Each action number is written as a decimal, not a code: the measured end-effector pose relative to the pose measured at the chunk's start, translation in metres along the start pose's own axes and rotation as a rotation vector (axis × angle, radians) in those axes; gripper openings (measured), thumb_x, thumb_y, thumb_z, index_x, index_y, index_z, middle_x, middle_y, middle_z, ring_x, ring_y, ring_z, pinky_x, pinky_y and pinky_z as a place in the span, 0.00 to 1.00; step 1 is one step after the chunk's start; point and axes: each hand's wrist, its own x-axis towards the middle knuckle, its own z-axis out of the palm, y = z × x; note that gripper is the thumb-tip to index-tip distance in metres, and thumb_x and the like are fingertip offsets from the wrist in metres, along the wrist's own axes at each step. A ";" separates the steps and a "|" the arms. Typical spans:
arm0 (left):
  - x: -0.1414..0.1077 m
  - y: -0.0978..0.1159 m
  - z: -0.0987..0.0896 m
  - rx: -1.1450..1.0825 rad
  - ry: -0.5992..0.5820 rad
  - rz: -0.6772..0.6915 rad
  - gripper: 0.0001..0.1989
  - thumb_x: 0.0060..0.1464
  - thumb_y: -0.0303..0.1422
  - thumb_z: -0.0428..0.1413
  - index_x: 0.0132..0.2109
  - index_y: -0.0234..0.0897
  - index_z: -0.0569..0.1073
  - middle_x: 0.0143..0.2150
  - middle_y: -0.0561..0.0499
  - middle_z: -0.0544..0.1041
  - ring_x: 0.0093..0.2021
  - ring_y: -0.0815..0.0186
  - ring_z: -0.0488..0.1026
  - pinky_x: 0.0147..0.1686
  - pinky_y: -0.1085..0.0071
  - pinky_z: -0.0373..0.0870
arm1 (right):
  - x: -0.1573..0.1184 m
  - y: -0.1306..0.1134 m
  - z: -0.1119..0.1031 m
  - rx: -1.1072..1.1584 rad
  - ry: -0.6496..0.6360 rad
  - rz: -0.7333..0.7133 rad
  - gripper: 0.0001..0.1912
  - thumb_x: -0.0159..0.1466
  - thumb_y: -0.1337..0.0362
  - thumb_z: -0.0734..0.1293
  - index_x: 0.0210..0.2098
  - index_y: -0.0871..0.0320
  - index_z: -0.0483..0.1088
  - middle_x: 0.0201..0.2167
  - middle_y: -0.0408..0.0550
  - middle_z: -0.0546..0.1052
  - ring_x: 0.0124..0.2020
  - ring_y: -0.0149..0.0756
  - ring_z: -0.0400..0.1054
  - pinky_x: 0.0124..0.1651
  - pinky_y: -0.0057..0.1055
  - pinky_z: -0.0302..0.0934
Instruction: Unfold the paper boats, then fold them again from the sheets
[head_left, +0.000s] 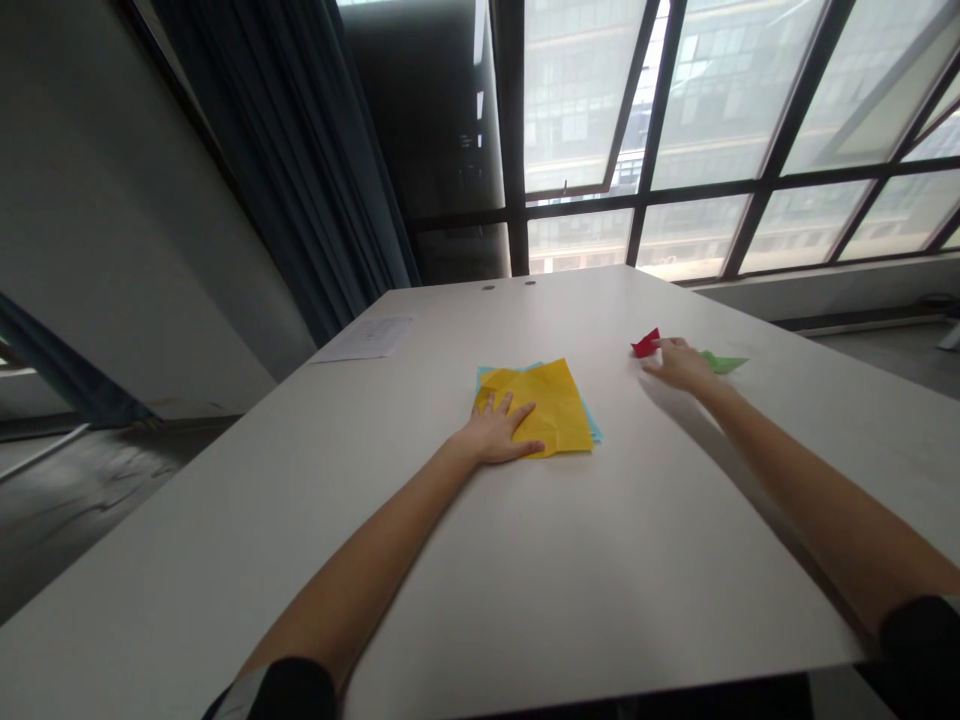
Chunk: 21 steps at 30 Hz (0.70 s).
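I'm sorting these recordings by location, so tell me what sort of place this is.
Probably an office or meeting room: it has a large white table, a dark blue curtain and a broad bank of dark-framed windows.

A dark blue curtain (300, 150) hangs at upper left; framed windows (577, 110) fill the upper right. A white paper (367, 338) lies left of centre on the pale tabletop (525, 560).

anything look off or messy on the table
Slightly: the yellow sheet under the left hand sits askew on the light blue paper, whose edges stick out at the right and upper left. The yellow sheet also looks lightly creased. No spill shows.
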 end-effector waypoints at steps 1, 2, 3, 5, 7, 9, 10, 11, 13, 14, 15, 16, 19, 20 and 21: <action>0.000 0.000 0.000 0.000 -0.002 -0.001 0.44 0.42 0.64 0.41 0.64 0.50 0.46 0.67 0.43 0.41 0.63 0.39 0.37 0.56 0.43 0.38 | 0.004 0.014 0.001 -0.029 0.043 0.082 0.29 0.56 0.54 0.63 0.55 0.60 0.59 0.54 0.63 0.61 0.50 0.54 0.62 0.46 0.46 0.60; 0.000 0.000 -0.001 0.000 -0.003 -0.002 0.44 0.42 0.63 0.41 0.64 0.50 0.46 0.67 0.44 0.41 0.63 0.39 0.37 0.56 0.43 0.38 | 0.006 0.027 0.002 -0.052 0.068 0.155 0.29 0.56 0.54 0.64 0.54 0.59 0.60 0.54 0.62 0.62 0.50 0.54 0.62 0.44 0.46 0.61; 0.000 0.001 -0.001 0.001 -0.004 -0.003 0.44 0.42 0.63 0.41 0.64 0.50 0.46 0.67 0.44 0.41 0.63 0.40 0.37 0.56 0.43 0.38 | 0.006 0.037 0.003 -0.072 0.071 0.195 0.27 0.56 0.55 0.64 0.53 0.59 0.61 0.52 0.62 0.64 0.49 0.54 0.62 0.43 0.46 0.61; 0.000 0.002 -0.001 0.004 -0.006 -0.007 0.45 0.42 0.64 0.41 0.64 0.50 0.46 0.67 0.44 0.41 0.63 0.39 0.37 0.56 0.43 0.38 | 0.005 0.051 0.007 -0.098 0.079 0.247 0.25 0.55 0.57 0.64 0.51 0.59 0.63 0.49 0.61 0.67 0.47 0.55 0.63 0.41 0.46 0.61; -0.001 0.003 -0.002 0.009 -0.013 -0.011 0.45 0.41 0.64 0.41 0.64 0.50 0.46 0.67 0.44 0.41 0.63 0.39 0.37 0.56 0.43 0.39 | 0.002 0.058 0.010 -0.111 0.074 0.264 0.21 0.56 0.60 0.63 0.49 0.60 0.65 0.46 0.62 0.69 0.46 0.55 0.64 0.40 0.45 0.61; -0.002 0.003 -0.004 0.013 -0.023 -0.015 0.45 0.42 0.64 0.40 0.64 0.50 0.45 0.67 0.44 0.40 0.63 0.40 0.38 0.55 0.43 0.40 | 0.000 0.061 0.014 -0.123 0.067 0.270 0.17 0.57 0.62 0.62 0.45 0.60 0.68 0.43 0.62 0.71 0.45 0.53 0.66 0.39 0.44 0.60; -0.003 0.003 -0.005 0.016 -0.027 -0.017 0.45 0.42 0.64 0.40 0.64 0.50 0.44 0.67 0.44 0.40 0.63 0.40 0.38 0.55 0.42 0.40 | -0.001 0.061 0.015 -0.128 0.065 0.271 0.15 0.58 0.63 0.61 0.43 0.61 0.69 0.42 0.62 0.72 0.44 0.52 0.66 0.39 0.44 0.60; -0.003 0.003 -0.005 0.018 -0.029 -0.019 0.45 0.42 0.64 0.39 0.64 0.51 0.44 0.67 0.44 0.40 0.64 0.40 0.38 0.55 0.42 0.40 | -0.002 0.061 0.016 -0.132 0.065 0.274 0.14 0.58 0.63 0.61 0.42 0.61 0.70 0.41 0.62 0.73 0.43 0.51 0.67 0.39 0.43 0.60; -0.004 0.003 -0.007 0.028 -0.021 -0.025 0.44 0.42 0.64 0.38 0.64 0.51 0.43 0.67 0.44 0.41 0.64 0.41 0.38 0.54 0.41 0.41 | -0.002 0.059 0.016 -0.131 0.082 0.268 0.13 0.59 0.64 0.59 0.40 0.60 0.71 0.39 0.61 0.74 0.41 0.51 0.68 0.38 0.43 0.59; -0.004 0.003 -0.008 0.035 -0.010 -0.030 0.44 0.43 0.64 0.37 0.64 0.51 0.43 0.66 0.44 0.42 0.64 0.41 0.38 0.54 0.41 0.42 | -0.001 0.056 0.015 -0.126 0.094 0.258 0.13 0.59 0.64 0.59 0.39 0.60 0.72 0.39 0.60 0.74 0.40 0.51 0.68 0.38 0.43 0.59; -0.004 0.003 -0.008 0.045 0.003 -0.039 0.44 0.43 0.64 0.36 0.64 0.51 0.43 0.66 0.43 0.43 0.63 0.41 0.39 0.54 0.42 0.42 | -0.001 0.053 0.013 -0.122 0.107 0.247 0.13 0.59 0.64 0.58 0.39 0.60 0.72 0.38 0.60 0.74 0.40 0.51 0.68 0.37 0.42 0.59; -0.003 0.004 -0.009 0.057 0.016 -0.051 0.43 0.43 0.64 0.36 0.64 0.51 0.43 0.66 0.43 0.44 0.63 0.41 0.40 0.54 0.42 0.42 | 0.000 0.049 0.011 -0.113 0.122 0.230 0.14 0.59 0.63 0.58 0.39 0.59 0.72 0.38 0.59 0.74 0.39 0.50 0.69 0.36 0.41 0.59; -0.003 0.006 -0.009 0.097 0.053 -0.108 0.44 0.43 0.64 0.35 0.64 0.50 0.44 0.66 0.43 0.46 0.63 0.40 0.42 0.54 0.42 0.42 | 0.001 0.027 -0.001 -0.042 0.167 0.150 0.15 0.58 0.61 0.59 0.41 0.58 0.71 0.39 0.57 0.75 0.39 0.47 0.69 0.34 0.36 0.59; -0.003 0.006 -0.009 0.107 0.061 -0.126 0.44 0.43 0.64 0.35 0.64 0.50 0.45 0.65 0.43 0.47 0.63 0.39 0.42 0.54 0.42 0.42 | 0.000 0.017 -0.005 0.008 0.188 0.103 0.15 0.58 0.60 0.60 0.41 0.58 0.71 0.38 0.56 0.75 0.38 0.46 0.69 0.34 0.35 0.60; -0.003 0.007 -0.009 0.113 0.069 -0.141 0.44 0.42 0.65 0.35 0.64 0.50 0.45 0.65 0.43 0.47 0.62 0.39 0.42 0.54 0.42 0.42 | -0.001 0.006 -0.009 0.055 0.205 0.049 0.15 0.58 0.59 0.60 0.41 0.57 0.71 0.37 0.55 0.76 0.38 0.46 0.70 0.35 0.35 0.60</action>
